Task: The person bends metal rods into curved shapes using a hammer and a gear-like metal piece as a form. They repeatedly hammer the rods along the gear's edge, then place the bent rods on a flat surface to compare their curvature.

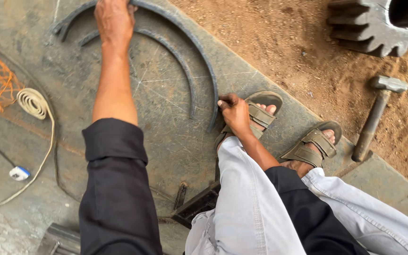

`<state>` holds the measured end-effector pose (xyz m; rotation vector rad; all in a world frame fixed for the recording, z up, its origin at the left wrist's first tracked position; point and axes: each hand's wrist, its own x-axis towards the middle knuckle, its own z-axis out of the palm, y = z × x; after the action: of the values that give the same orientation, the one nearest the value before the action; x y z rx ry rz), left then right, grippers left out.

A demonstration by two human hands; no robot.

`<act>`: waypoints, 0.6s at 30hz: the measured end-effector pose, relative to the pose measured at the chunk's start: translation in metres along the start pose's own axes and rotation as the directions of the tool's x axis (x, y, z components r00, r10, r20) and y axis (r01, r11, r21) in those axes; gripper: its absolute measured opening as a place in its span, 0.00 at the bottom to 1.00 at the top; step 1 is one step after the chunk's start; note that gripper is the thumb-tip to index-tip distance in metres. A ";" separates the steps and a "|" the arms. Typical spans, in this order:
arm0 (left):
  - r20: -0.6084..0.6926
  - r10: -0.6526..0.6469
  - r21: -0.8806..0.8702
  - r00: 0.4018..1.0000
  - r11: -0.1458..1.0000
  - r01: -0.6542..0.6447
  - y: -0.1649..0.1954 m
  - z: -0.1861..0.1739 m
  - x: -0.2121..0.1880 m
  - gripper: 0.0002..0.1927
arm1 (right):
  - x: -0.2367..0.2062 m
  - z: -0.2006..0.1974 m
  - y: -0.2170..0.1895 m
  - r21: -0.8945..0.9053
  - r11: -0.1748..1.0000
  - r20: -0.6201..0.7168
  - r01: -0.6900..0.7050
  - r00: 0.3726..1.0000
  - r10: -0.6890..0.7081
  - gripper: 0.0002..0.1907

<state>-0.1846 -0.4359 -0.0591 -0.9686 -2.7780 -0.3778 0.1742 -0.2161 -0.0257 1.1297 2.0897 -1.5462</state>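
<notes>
- Black sleeve (pixel 116 189) nearest; left hand (pixel 114 19) clenched on outer curved bar (pixel 204 61), pinning its top.
- Right hand (pixel 234 112) gripped bar's lower end, steadying it on steel plate (pixel 175 137).
- Hammer (pixel 376 115) lay apart on dirt.

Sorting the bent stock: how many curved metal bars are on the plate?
2. The outer curved bar arcs from the left hand to the right hand; the inner curved bar lies nested inside it.
</notes>
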 end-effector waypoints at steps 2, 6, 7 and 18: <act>0.063 -0.039 -0.030 0.997 0.999 0.041 0.001 -0.003 0.001 0.08 | 0.002 -0.001 0.011 0.226 0.974 0.078 0.029 0.996 -0.048 0.14; 0.062 0.004 -0.036 0.998 0.999 -0.002 0.002 -0.010 0.001 0.08 | -0.001 -0.005 0.026 0.313 0.950 0.126 0.006 0.991 -0.048 0.17; 0.081 -0.017 -0.040 0.997 0.999 0.020 0.003 -0.012 0.000 0.06 | -0.002 -0.006 0.027 0.247 0.969 0.136 0.015 0.989 -0.050 0.17; 0.105 -0.082 -0.105 0.991 0.990 0.093 0.014 -0.017 0.001 0.09 | -0.019 -0.012 -0.012 -0.284 0.946 0.198 0.157 0.975 -0.102 0.13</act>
<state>-0.1747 -0.4299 -0.0398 -0.9143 -2.9261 -0.5128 0.1801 -0.2143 -0.0004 0.7304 2.2134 -1.2746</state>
